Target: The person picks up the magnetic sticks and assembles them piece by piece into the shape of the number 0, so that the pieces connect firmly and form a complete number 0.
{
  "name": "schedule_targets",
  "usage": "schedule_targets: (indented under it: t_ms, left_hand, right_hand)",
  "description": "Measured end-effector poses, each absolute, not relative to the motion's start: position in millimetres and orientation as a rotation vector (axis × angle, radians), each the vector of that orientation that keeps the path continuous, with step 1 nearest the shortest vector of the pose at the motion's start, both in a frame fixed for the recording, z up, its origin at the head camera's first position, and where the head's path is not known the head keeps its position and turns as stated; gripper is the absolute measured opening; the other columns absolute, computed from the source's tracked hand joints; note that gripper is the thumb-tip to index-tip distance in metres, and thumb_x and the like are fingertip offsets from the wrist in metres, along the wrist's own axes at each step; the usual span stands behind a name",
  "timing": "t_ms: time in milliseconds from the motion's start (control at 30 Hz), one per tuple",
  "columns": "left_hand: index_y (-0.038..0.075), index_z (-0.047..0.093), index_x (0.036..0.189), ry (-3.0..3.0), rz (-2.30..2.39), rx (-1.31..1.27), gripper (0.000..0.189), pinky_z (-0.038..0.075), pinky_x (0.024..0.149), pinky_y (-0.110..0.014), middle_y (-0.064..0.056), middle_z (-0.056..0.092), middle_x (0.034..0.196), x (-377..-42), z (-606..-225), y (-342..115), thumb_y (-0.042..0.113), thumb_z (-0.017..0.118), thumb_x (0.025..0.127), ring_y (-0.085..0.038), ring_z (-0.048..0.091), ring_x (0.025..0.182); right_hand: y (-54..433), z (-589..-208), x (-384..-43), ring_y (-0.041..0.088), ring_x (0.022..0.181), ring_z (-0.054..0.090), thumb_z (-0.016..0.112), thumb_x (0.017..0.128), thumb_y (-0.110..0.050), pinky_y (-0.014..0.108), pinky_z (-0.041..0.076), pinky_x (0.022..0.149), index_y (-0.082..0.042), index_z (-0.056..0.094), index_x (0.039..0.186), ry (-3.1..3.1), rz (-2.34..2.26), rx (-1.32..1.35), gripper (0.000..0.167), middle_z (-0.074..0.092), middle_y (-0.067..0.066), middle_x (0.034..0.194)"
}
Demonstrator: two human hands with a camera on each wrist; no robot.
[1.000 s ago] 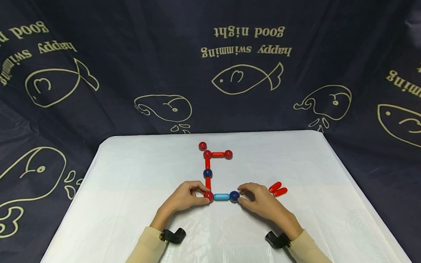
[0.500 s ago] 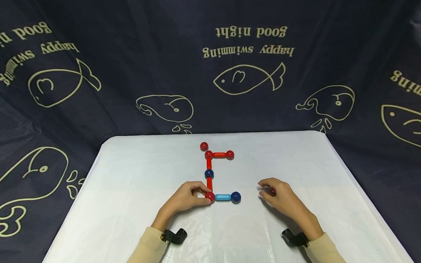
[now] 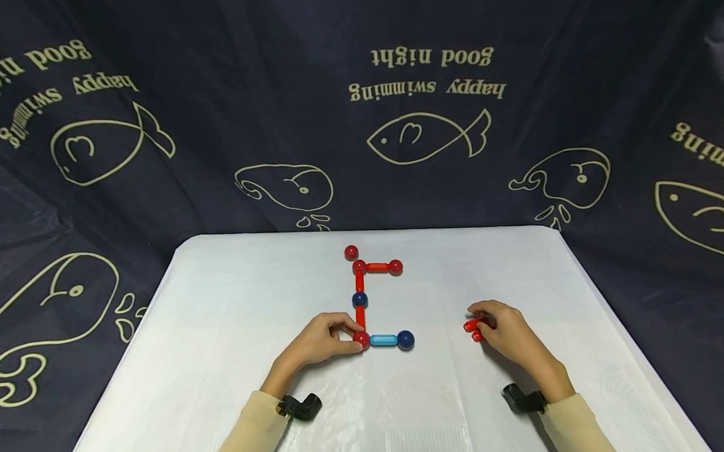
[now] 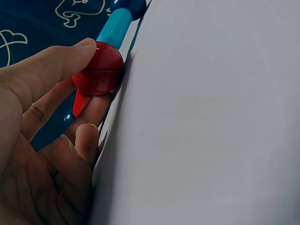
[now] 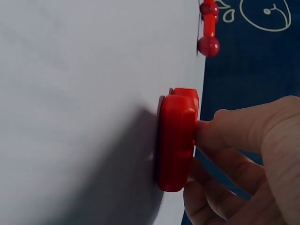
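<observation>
- A dark blue cloth [image 3: 309, 24] with pale fish, whales and lettering is hanging beyond the table.
- The white-covered table [image 3: 265, 269] is filling the near middle.
- On it, a bracket-shaped frame [image 3: 360, 299] of rods and balls is lying open to the right: red rods along the left and far sides, a light-blue rod [image 3: 384, 340] on the near side ending in a dark-blue ball [image 3: 406, 340].
- The left hand [image 3: 322, 338] is pinching the frame's near-left red ball [image 4: 99, 68] between thumb and fingers.
- The right hand [image 3: 508, 331] is bending its fingers about two loose red rods [image 5: 176, 140], right of the frame; I cannot tell whether it is gripping either.
- A loose red ball [image 3: 352, 253] is sitting just beside the frame's far-left corner.
</observation>
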State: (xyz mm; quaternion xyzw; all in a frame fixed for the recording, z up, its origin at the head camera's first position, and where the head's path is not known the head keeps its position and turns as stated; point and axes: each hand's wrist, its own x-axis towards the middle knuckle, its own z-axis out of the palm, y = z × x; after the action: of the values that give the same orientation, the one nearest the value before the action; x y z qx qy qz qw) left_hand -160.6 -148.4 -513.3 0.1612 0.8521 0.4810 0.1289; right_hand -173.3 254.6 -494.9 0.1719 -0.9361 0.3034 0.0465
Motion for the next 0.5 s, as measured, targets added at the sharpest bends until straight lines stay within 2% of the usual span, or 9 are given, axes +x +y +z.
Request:
schedule_targets:
  t_ms: [300,500]
  left_hand:
    - [0.029,0.078,0.102,2.463,1.412,0.456,0.022,0.039,0.054,-0.022,0.008,0.074,0.094,-160.6,-513.5,-148.3,0.032,0.088,0.082,-0.009,0.048,0.06]
    - [0.029,0.078,0.102,2.462,1.415,0.458,0.022,0.039,0.054,-0.022,0.008,0.074,0.094,-160.6,-513.6,-148.1,0.032,0.088,0.082,-0.009,0.049,0.06]
  right_hand:
    - [249.5,-495.8,-184.7,0.016,0.087,0.064,0.075,0.088,0.002,0.037,0.056,0.078,-0.007,0.075,0.107,-2.951,0.92,0.538,0.021,0.074,0.007,0.102]
    - [243.5,-497.4,-191.7,0.019,0.089,0.065,0.076,0.09,-0.003,0.04,0.056,0.079,-0.007,0.076,0.109,-2.973,0.938,0.523,0.02,0.074,0.009,0.104]
